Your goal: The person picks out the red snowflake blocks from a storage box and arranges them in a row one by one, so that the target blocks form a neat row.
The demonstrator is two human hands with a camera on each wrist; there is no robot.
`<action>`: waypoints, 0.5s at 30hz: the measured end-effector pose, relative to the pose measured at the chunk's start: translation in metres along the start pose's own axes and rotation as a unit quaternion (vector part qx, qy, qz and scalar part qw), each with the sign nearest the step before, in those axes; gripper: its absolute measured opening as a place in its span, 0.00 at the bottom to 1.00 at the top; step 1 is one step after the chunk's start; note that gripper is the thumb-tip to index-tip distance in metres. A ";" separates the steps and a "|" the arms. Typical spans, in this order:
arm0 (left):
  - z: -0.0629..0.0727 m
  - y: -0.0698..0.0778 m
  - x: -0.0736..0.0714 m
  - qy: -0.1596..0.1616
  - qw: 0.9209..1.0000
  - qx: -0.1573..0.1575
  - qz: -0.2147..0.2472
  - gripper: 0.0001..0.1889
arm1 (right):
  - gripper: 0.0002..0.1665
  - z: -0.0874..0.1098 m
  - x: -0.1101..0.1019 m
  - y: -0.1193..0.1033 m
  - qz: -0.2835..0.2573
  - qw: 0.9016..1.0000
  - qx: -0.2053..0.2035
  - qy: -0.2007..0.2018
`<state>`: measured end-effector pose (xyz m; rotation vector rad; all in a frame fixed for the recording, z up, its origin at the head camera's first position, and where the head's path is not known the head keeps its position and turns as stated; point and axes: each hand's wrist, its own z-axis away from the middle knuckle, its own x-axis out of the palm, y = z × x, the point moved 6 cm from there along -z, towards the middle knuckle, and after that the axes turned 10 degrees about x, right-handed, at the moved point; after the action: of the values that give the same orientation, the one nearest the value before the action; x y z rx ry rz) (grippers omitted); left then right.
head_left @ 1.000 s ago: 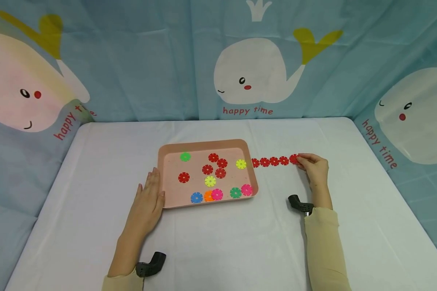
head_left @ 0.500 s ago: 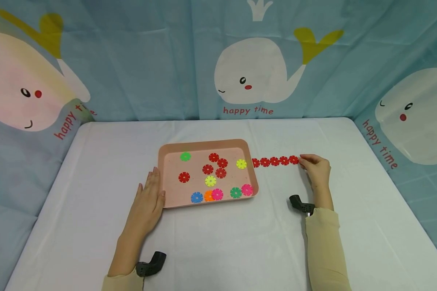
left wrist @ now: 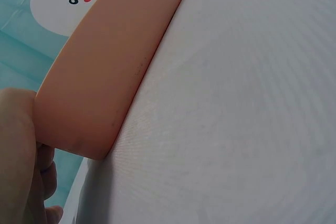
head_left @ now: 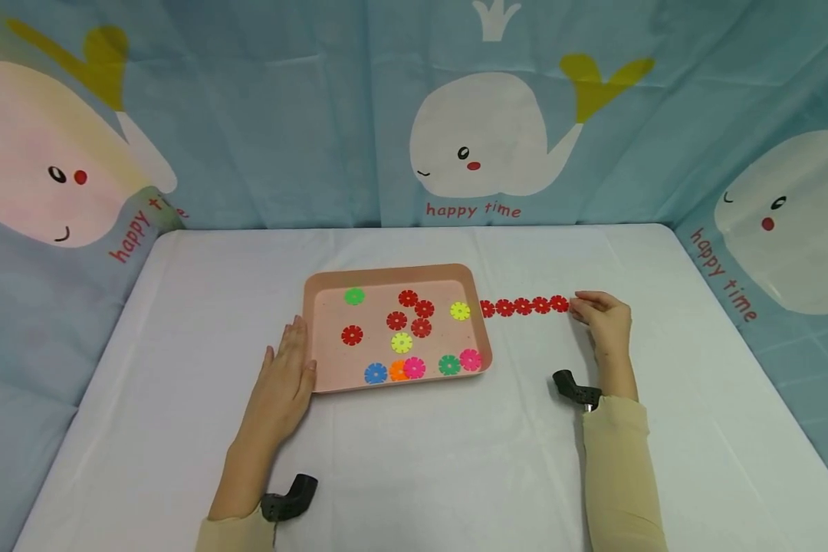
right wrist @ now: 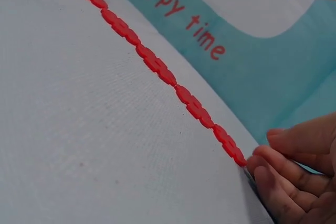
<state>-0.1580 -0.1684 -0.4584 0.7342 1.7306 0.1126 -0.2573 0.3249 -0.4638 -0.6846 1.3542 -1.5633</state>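
Several red slotted discs lie in a straight row on the white table, running right from the pink tray. At the row's right end, my right hand has its fingertips against or very near the edge of the last red disc, with nothing seen pinched. My left hand lies with straight fingers along the tray's left side, touching it. Inside the tray are several loose red discs, two yellow discs, and green, blue, orange and pink ones.
White cloth covers the table. A blue curtain with printed whales stands behind it and along both sides. Black wrist-camera mounts stick out from both sleeves.
One second ago my right hand pinched the last red disc, slightly raised and angled. That disc now lies in line with the row, and the hand has drawn back slightly right. The left hand stays put.
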 end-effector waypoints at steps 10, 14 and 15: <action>0.001 -0.001 0.002 -0.002 1.000 -0.005 0.002 0.31 | 0.20 0.012 0.019 -0.018 0.012 0.996 -0.043 -0.076; 0.000 -0.001 0.002 -0.002 1.000 -0.002 0.001 0.31 | 0.18 0.023 0.030 -0.031 0.030 0.991 -0.078 -0.103; 0.000 -0.001 0.003 -0.002 1.000 -0.003 0.001 0.31 | 0.17 0.026 0.033 -0.034 0.036 0.990 -0.080 -0.110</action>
<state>-0.1588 -0.1681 -0.4612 0.7326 1.7249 0.1178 -0.2582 0.2823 -0.4304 -0.8693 1.3311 -1.2911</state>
